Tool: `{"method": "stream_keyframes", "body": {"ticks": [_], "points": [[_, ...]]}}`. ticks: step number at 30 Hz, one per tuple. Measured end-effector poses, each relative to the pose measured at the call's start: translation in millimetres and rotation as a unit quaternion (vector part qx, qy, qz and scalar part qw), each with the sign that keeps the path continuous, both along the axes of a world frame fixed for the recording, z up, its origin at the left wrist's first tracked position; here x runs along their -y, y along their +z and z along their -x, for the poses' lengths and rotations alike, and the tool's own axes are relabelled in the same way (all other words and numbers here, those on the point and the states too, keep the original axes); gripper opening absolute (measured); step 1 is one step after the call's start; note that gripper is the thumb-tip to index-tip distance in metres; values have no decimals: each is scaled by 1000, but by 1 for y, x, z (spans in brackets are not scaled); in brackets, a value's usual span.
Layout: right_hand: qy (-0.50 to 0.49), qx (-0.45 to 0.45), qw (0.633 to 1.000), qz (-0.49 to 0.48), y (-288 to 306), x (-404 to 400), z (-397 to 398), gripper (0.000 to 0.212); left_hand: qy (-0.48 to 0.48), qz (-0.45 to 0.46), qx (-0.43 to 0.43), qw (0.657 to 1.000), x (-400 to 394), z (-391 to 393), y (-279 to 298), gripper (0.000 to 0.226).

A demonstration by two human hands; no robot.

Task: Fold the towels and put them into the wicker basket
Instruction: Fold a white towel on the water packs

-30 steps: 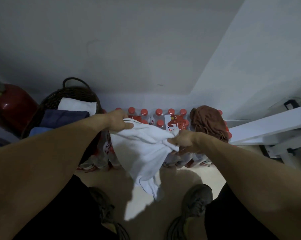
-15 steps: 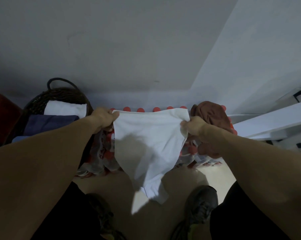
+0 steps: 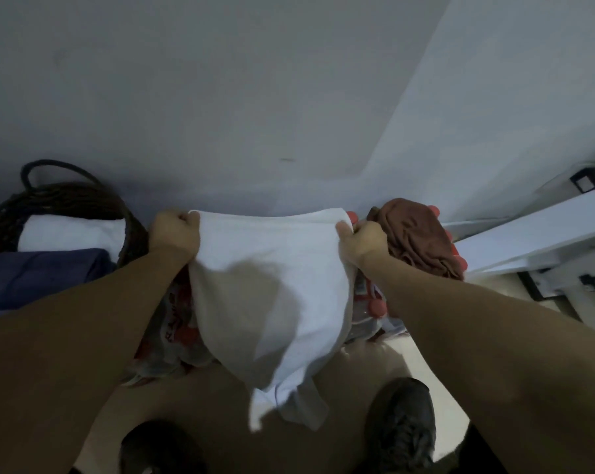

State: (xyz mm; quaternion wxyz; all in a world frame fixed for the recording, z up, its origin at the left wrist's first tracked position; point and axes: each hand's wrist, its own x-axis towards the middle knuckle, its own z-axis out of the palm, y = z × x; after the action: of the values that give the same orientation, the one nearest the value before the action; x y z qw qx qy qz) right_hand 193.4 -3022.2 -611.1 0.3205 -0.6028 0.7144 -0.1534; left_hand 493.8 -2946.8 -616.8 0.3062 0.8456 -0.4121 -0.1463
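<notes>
I hold a white towel (image 3: pixel 272 289) stretched out in front of me, its lower part hanging down toward the floor. My left hand (image 3: pixel 174 230) grips its top left corner and my right hand (image 3: pixel 364 242) grips its top right corner. The dark wicker basket (image 3: pixel 66 200) stands at the left by the wall, with a folded white towel (image 3: pixel 73 232) and a folded dark blue towel (image 3: pixel 39 277) inside. A crumpled brown towel (image 3: pixel 417 239) lies to the right, just behind my right hand.
A shrink-wrapped pack of red-capped bottles (image 3: pixel 172 333) sits on the floor under the held towel and the brown one. A white metal frame (image 3: pixel 535 234) juts in from the right. The grey wall (image 3: pixel 255 97) is close ahead. My shoes (image 3: pixel 402 429) are below.
My hands have drawn apart, pulling the bunched white towel out flat and wide. It now hides most of the bottle caps. The view has shifted right, so the red object at the left is gone.
</notes>
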Motion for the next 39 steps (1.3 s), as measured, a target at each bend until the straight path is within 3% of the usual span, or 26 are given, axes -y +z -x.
{"method": "stream_keyframes", "body": {"ticks": [3, 6, 10, 13, 17, 20, 21, 23, 27, 31, 35, 37, 39], "points": [[14, -111, 992, 50, -7, -2, 0, 41, 35, 10, -39, 999, 11, 5, -2, 40], [19, -138, 989, 53, -12, 2, 3, 44, 42, -33, -87, 995, 16, 8, -1, 37], [-2, -46, 999, 30, -5, 0, 8, 48, 4, -56, -89, 994, 4, 20, 12, 41], [-49, 33, 996, 67, 8, -15, 13, 42, 10, -38, -62, 997, -23, 34, 31, 43], [-93, 115, 981, 128, 22, -62, 15, 25, 60, 55, -33, 996, -83, 74, 40, 21], [-131, 150, 969, 143, 16, -114, 15, 16, 133, 76, -83, 985, -132, 109, 26, 1], [-148, 157, 966, 141, 10, -132, 17, 15, 151, 78, -104, 980, -147, 118, 18, 6], [-166, 161, 967, 109, -6, -165, 23, 14, 176, 94, -156, 967, -173, 133, 1, 7], [-95, 138, 986, 8, -28, -196, 29, 22, 240, 67, -233, 940, -194, 143, -23, 18], [-118, 147, 982, -17, -29, -187, 25, 26, 185, 24, -264, 946, -190, 139, -33, 19], [-168, 171, 969, -53, -33, -185, 25, 30, 201, 50, -281, 937, -190, 138, -35, 18], [-160, 188, 966, -76, -32, -185, 22, 24, 182, 52, -285, 940, -188, 140, -36, 16], [-143, 210, 964, -81, -31, -187, 17, 31, 149, 40, -286, 946, -187, 144, -36, 17]]}}
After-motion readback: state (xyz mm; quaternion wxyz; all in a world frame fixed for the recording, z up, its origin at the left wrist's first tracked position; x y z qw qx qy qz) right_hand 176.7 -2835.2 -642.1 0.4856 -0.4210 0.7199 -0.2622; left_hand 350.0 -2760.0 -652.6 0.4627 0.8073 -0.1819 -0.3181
